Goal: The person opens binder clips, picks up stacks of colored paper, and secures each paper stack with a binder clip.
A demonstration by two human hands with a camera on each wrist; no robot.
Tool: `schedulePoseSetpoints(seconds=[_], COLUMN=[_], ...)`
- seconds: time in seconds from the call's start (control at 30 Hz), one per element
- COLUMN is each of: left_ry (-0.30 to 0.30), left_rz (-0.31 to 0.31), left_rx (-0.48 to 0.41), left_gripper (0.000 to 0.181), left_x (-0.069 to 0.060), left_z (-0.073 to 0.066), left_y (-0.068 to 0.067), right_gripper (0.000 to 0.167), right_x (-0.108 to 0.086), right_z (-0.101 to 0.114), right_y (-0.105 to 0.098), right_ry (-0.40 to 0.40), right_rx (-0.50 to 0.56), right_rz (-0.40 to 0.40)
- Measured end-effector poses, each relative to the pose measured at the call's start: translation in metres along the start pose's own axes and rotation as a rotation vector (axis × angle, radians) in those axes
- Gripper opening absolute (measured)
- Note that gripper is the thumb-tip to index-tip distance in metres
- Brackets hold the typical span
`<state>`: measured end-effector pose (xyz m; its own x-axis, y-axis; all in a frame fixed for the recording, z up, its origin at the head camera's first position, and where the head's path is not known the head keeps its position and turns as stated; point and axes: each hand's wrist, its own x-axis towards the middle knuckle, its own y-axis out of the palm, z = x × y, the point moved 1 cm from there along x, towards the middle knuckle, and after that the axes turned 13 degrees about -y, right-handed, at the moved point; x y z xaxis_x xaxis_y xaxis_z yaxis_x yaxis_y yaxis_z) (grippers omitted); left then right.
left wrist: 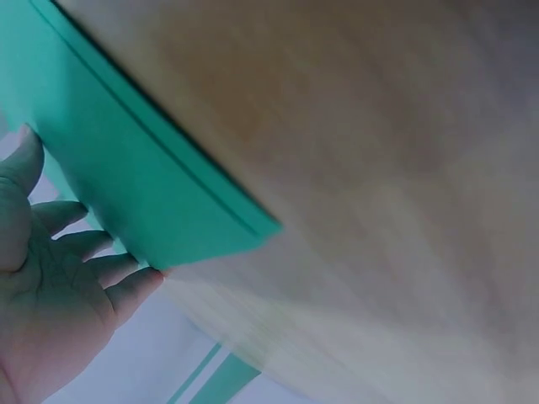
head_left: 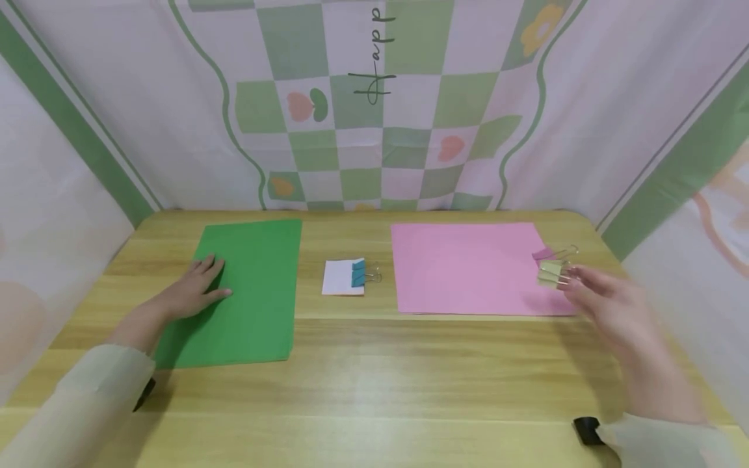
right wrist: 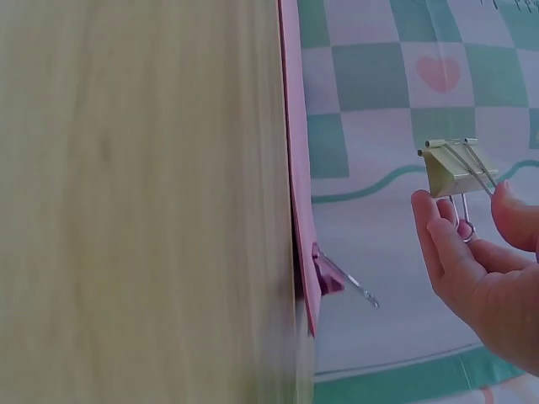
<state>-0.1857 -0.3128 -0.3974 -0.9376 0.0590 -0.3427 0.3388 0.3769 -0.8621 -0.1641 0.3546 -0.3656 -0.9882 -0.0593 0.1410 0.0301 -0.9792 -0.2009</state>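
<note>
My left hand [head_left: 190,292] rests on the left part of a stack of green paper [head_left: 257,292], fingers spread and fairly straight. In the left wrist view, its fingertips touch the edge of the green paper [left wrist: 126,160]. My right hand [head_left: 614,309] pinches a pale yellow binder clip [head_left: 550,273] by its wire handles, above the right end of some pink paper [head_left: 462,270]. The right wrist view shows the yellow clip [right wrist: 455,168] between thumb and fingers. A pink binder clip [head_left: 544,255] grips the pink paper's right edge, just behind the yellow clip.
Between the two coloured papers lies a small white paper pad [head_left: 341,277] with a blue binder clip [head_left: 358,273] on its right side. All of it lies on a wooden table [head_left: 374,377]. A patterned cloth [head_left: 357,149] hangs behind the table's far edge.
</note>
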Motion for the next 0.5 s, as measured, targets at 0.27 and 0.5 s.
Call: schedulePoseSetpoints(seconds=[0.27, 0.5], left_ry=[-0.052, -0.162], left_rz=[-0.024, -0.092], left_rx=[0.036, 0.094], left_gripper=[0.086, 0.088], left_x=[0.001, 0.000], left_z=[-0.005, -0.013], left_y=[-0.003, -0.008], right_gripper=[0.074, 0.075], right_x=[0.013, 0.021], right_z=[0.005, 0.013], right_y=[0.022, 0.042], right_ry=[0.034, 0.065], right_rx=[0.197, 0.121], right_rz=[-0.049, -0.084])
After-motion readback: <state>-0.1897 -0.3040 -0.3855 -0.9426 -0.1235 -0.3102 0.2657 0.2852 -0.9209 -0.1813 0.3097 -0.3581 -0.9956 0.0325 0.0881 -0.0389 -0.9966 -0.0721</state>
